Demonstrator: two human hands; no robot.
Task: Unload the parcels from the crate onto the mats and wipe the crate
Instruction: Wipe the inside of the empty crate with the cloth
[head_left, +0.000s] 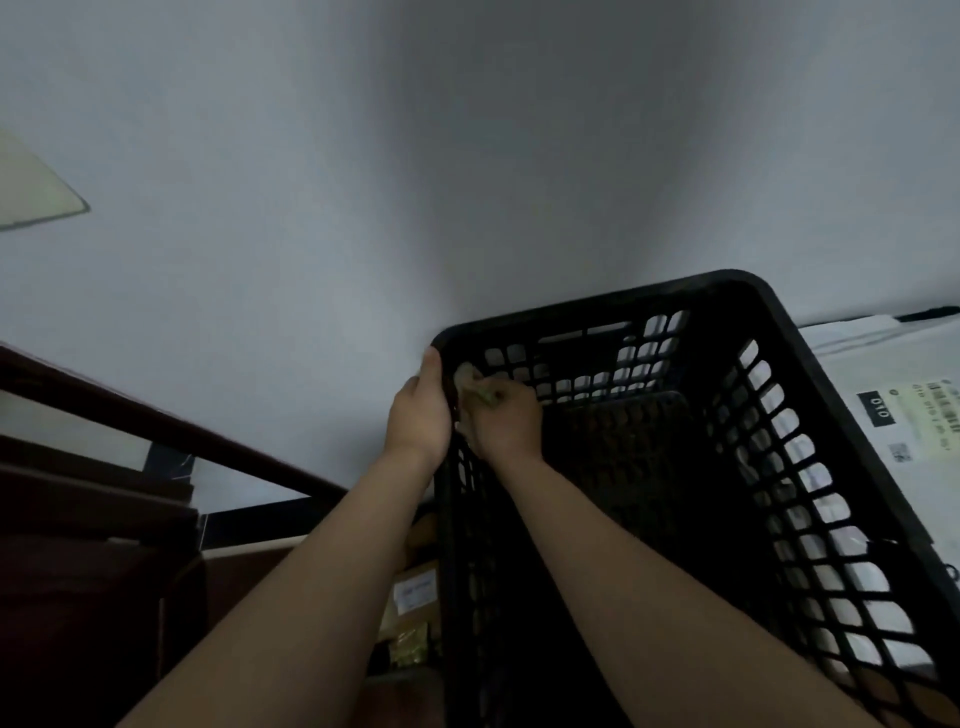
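Grey surface (260, 312) beyond black crate (810, 358), dark wood (93, 509) at left.

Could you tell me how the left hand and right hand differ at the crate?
The left hand grips the left rim of the crate from outside; the right hand reaches inside. The left hand holds only the crate; the right hand clutches a pale cloth against the inner wall. Both work at the far-left corner.
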